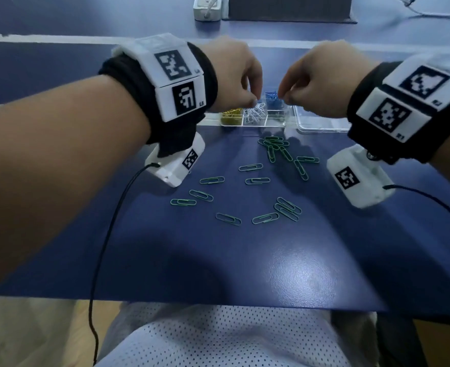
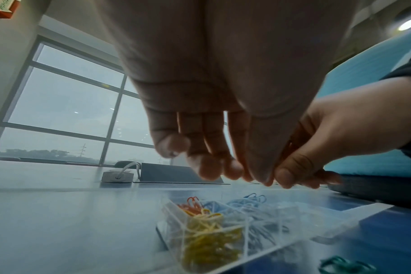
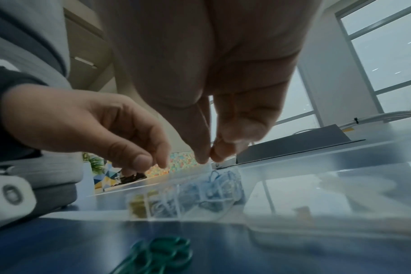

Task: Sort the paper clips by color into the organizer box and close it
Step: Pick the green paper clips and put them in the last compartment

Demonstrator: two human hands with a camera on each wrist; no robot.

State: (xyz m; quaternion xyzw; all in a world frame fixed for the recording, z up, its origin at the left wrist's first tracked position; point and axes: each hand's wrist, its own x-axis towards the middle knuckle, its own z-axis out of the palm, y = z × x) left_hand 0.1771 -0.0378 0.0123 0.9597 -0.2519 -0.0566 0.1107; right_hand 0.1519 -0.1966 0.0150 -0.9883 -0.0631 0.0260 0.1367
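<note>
A clear organizer box (image 1: 255, 123) sits mid-table with its lid (image 1: 322, 126) lying open to the right. Its compartments hold yellow clips (image 1: 230, 116), white clips (image 1: 254, 114) and blue clips (image 1: 273, 98); orange clips (image 2: 191, 204) show at the back. Green paper clips (image 1: 274, 147) lie piled and scattered on the blue table in front. My left hand (image 1: 249, 99) hovers over the white compartment, fingers loosely bent, nothing seen in them (image 2: 244, 174). My right hand (image 1: 282, 98) hovers over the blue compartment, thumb and fingertip pinched together (image 3: 208, 157); any clip there is hidden.
A white power strip (image 1: 208, 7) and a dark board (image 1: 290, 9) stand at the table's far side. Black cables (image 1: 104, 234) hang from the wrist cameras over the near table edge (image 1: 218, 300). More green clips (image 1: 228, 219) lie spread toward me.
</note>
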